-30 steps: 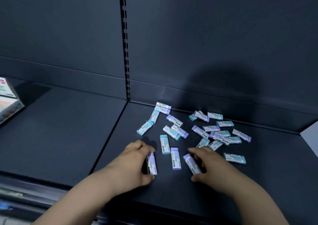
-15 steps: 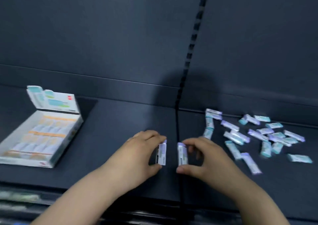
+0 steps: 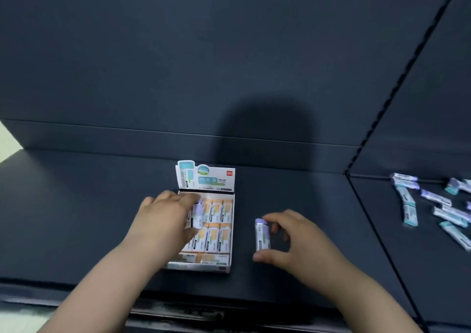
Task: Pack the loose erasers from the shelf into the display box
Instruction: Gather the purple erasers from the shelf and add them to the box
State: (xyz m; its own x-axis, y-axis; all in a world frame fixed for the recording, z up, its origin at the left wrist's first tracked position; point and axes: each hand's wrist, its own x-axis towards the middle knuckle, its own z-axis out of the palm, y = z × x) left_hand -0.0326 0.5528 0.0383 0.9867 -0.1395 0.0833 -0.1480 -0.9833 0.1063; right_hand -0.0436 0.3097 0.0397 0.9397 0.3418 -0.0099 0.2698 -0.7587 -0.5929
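Spanning the view, a dark blue-grey metal shelf (image 3: 76, 218) with a matching back panel (image 3: 178, 65) carries a white cardboard display box (image 3: 201, 266), its printed header card standing at the far end. Well right of the box, past a black slotted upright (image 3: 397, 85), loose teal- and purple-capped erasers (image 3: 430, 205) lie scattered. Orange-banded erasers (image 3: 216, 220) sit in rows inside the box. Over the box's left half, the left hand (image 3: 165, 220) pinches a purple-capped eraser (image 3: 196, 213) between curled fingers and thumb. Just right of the box, the right hand (image 3: 288, 241) grips a second purple-capped eraser (image 3: 261, 236).
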